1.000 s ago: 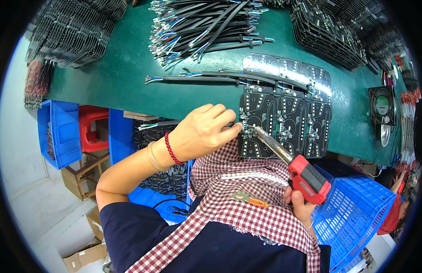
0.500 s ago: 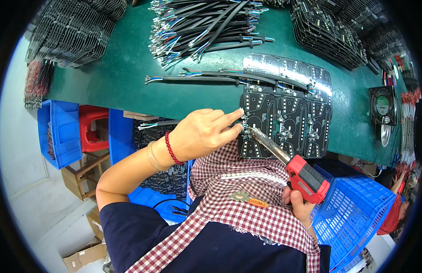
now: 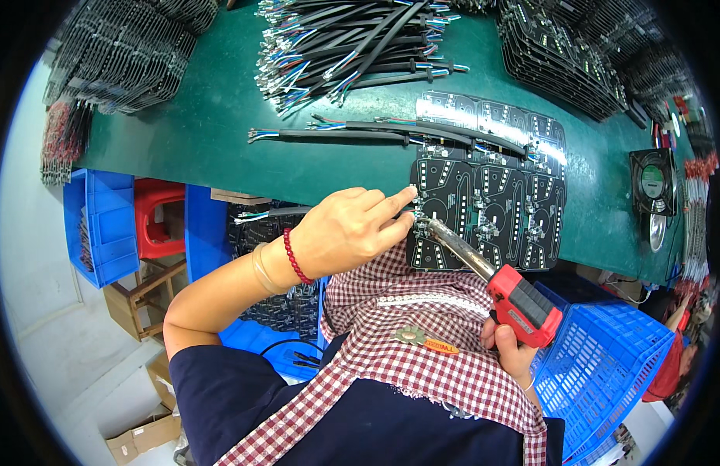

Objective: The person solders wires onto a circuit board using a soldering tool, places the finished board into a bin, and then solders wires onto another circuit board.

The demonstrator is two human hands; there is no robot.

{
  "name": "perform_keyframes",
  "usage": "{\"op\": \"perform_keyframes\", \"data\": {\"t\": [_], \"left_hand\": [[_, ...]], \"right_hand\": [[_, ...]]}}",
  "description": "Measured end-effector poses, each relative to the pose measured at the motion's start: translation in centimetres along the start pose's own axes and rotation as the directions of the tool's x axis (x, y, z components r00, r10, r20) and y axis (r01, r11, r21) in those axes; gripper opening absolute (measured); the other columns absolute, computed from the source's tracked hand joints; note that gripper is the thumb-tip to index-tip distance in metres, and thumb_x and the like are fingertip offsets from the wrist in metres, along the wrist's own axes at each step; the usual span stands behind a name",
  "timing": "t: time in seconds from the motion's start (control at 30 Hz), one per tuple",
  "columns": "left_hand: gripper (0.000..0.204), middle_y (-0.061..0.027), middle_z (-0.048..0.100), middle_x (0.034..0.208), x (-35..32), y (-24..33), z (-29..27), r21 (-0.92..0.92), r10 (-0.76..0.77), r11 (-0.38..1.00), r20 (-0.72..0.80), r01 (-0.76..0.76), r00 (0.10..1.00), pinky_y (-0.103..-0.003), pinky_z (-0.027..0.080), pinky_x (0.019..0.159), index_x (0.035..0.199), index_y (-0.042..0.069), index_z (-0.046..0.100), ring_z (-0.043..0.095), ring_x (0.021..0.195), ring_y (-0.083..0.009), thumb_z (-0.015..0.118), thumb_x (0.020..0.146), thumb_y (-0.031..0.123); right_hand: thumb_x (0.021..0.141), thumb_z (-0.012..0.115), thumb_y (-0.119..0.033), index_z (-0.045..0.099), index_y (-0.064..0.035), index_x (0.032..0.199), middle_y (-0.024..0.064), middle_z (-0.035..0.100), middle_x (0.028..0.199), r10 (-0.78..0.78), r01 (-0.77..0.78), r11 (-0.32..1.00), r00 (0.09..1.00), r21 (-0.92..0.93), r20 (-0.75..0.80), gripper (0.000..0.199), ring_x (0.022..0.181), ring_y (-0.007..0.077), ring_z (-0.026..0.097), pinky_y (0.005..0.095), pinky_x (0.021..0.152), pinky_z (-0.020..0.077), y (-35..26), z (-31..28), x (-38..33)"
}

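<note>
My right hand (image 3: pixel 509 348) grips a red soldering gun (image 3: pixel 524 305). The gun's metal barrel points up and left, and its tip is at the left edge of a black circuit board panel (image 3: pixel 445 180). My left hand (image 3: pixel 350 225) is closed beside that edge, thumb and index finger at the solder points near the tip. Under this hand runs a black cable (image 3: pixel 286 211), its loose coloured wire ends showing left of the wrist. The fingers cover its other end. Two sleeved cables (image 3: pixel 336 137) lie across the upper part of the panel, wires at their ends.
A heap of black cables (image 3: pixel 340 46) lies at the back of the green table (image 3: pixel 196 151). Stacked circuit boards (image 3: pixel 558 58) stand at the back right, more at the back left. A small fan (image 3: pixel 653 180) is on the right. Blue crates (image 3: pixel 601 349) flank me.
</note>
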State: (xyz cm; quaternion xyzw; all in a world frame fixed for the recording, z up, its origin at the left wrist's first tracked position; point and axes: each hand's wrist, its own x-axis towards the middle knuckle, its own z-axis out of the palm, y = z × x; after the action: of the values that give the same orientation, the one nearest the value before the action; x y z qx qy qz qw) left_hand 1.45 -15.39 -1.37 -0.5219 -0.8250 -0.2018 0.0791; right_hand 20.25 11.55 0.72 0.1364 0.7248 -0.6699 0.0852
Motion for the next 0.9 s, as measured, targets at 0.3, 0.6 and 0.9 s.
{"op": "perform_keyframes", "data": {"t": [0.3,0.6,0.9], "left_hand": [[0.022,-0.0121,0.062,0.116,0.0,0.2,-0.1,0.017,-0.001,1.0,0.006,0.001,1.0,-0.027,0.048,0.059,0.094,0.003,0.063,0.054,0.066,-0.0139,0.063,0.073,0.009],[0.021,-0.0096,0.06,0.118,1.4,0.8,-1.9,0.153,0.004,0.988,0.149,-0.027,0.989,-0.028,0.046,0.067,0.093,0.006,0.064,0.055,0.078,-0.0156,0.065,0.074,0.014],[0.026,-0.0103,0.059,0.101,10.2,-12.7,-0.4,0.212,-0.24,0.916,-0.385,0.339,0.891,-0.037,0.047,0.083,0.103,0.004,0.061,0.057,0.094,-0.029,0.066,0.081,0.017]], "right_hand": [[0.09,0.061,-0.042,0.048,0.0055,0.119,0.0093,0.058,0.068,-0.009,0.015,0.997,0.996,0.071,-0.093,0.057,0.054,0.0121,0.052,0.0248,0.05,0.0428,0.3,0.0,-0.4],[0.09,0.059,-0.044,0.047,0.0057,0.118,0.0096,0.056,0.065,-0.064,0.086,0.992,0.974,0.095,-0.218,0.059,0.049,0.0122,0.049,0.0245,0.047,0.0422,-0.7,-0.4,0.4],[0.092,0.053,-0.037,0.045,0.007,0.115,0.0085,0.051,0.062,-0.178,0.224,0.967,0.935,0.119,-0.306,0.051,0.047,0.0117,0.046,0.0253,0.045,0.0437,-1.3,-0.9,1.7]]}}
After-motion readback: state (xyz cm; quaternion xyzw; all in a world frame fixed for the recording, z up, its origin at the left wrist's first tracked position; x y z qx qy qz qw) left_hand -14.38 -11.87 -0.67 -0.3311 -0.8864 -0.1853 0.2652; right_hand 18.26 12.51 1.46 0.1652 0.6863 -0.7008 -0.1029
